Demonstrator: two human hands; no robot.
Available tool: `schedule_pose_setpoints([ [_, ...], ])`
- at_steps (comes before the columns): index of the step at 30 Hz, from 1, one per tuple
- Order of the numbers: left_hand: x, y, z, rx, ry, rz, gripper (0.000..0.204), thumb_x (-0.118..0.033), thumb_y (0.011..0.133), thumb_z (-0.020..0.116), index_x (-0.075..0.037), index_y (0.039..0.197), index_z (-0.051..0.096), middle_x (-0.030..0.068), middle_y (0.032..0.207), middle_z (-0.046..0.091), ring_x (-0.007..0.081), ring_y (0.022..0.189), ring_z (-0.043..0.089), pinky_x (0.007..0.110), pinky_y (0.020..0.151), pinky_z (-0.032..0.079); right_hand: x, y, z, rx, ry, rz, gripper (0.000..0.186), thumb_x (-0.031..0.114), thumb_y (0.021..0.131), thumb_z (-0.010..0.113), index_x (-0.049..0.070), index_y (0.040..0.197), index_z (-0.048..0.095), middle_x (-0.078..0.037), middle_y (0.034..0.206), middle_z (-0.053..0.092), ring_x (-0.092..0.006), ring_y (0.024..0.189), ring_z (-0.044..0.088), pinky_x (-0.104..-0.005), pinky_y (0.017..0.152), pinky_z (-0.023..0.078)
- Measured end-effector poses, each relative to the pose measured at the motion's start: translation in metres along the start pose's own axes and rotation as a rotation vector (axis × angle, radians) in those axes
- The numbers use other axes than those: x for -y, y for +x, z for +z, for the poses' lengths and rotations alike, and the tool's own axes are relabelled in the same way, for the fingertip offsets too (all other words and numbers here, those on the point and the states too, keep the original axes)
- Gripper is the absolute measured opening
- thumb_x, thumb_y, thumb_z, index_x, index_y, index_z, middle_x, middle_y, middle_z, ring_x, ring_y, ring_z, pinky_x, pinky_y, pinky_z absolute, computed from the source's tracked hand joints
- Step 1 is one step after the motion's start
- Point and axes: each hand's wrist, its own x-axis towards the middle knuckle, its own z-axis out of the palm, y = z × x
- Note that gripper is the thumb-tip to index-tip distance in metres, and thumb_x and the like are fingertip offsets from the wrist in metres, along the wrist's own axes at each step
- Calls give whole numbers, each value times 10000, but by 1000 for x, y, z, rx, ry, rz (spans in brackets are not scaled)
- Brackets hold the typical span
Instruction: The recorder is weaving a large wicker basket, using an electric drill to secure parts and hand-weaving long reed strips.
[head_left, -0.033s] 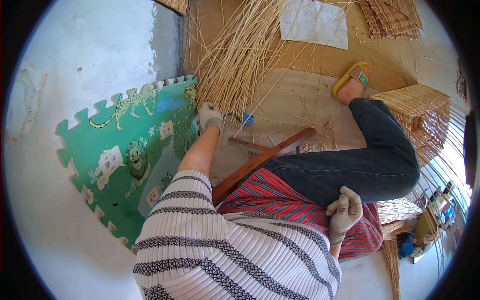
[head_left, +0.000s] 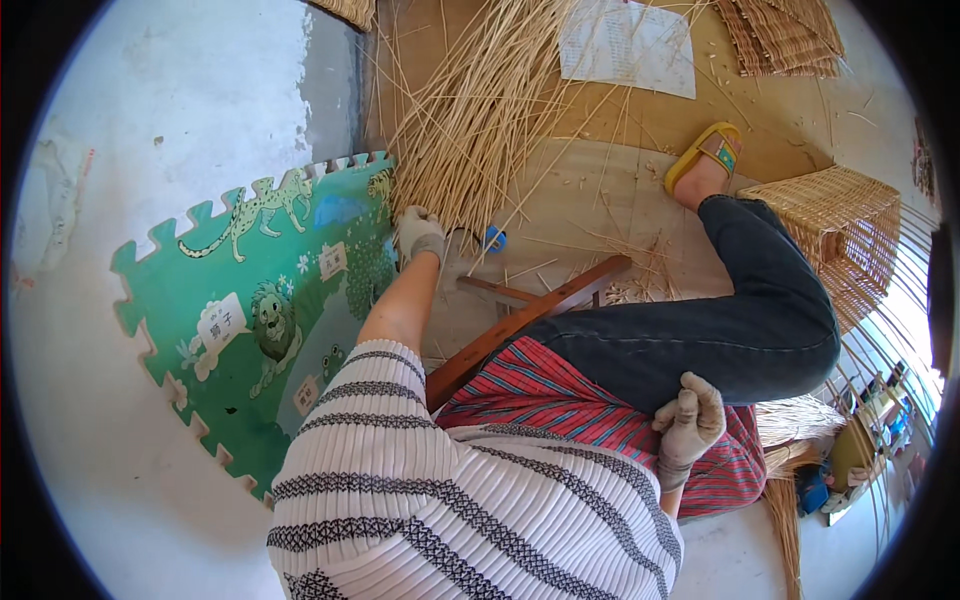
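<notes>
My left hand (head_left: 420, 232), in a pale work glove, reaches forward to the lower ends of a large heap of straw-coloured wicker rods (head_left: 480, 130). Its fingers are curled against the near left edge of the heap, and what lies in them is hidden. By my right thigh, over the red checked cloth (head_left: 560, 390) on my lap, my gloved right hand (head_left: 692, 425) is raised with loosely bent fingers standing apart. Nothing shows in it.
A green foam play mat (head_left: 250, 320) stands on the left. A dark wooden stool frame (head_left: 540, 310) is before my lap. Beyond my bent leg lies a woven basket (head_left: 820, 205). A written sheet (head_left: 628, 50), woven panels (head_left: 782, 35) and a blue round object (head_left: 495, 238) lie farther off.
</notes>
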Motion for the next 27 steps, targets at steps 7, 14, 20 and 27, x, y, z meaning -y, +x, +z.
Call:
schedule_pose_setpoints([
  [7,2,7,9,67,57,-67,261,-289,844,703,-135,1052,671,149,1088,652,366,892,665,482,777,536,0,0,-1,1,-1,19,190,101,955,650,-52,1068,654,-38,579,588,-85,432,518,-198,406,397],
  [14,-32,-3,-1,-135,-7,-33,295,-290,835,732,-138,1084,686,148,906,688,351,779,661,466,723,533,3,0,-2,7,-16,26,176,81,952,643,-57,1060,659,-46,591,605,-83,443,528,-201,416,409],
  [20,-45,14,-32,175,52,-41,192,-252,824,736,-104,944,757,137,996,730,292,869,707,428,802,554,3,2,-2,22,20,18,160,53,949,628,-61,1055,666,-51,591,613,-84,447,535,-204,423,419],
  [27,-54,20,-21,131,334,41,280,-326,838,708,-106,1008,740,136,997,726,317,916,704,443,821,565,3,1,-5,23,25,28,149,39,945,626,-60,1046,674,-53,583,617,-84,448,538,-203,431,430],
])
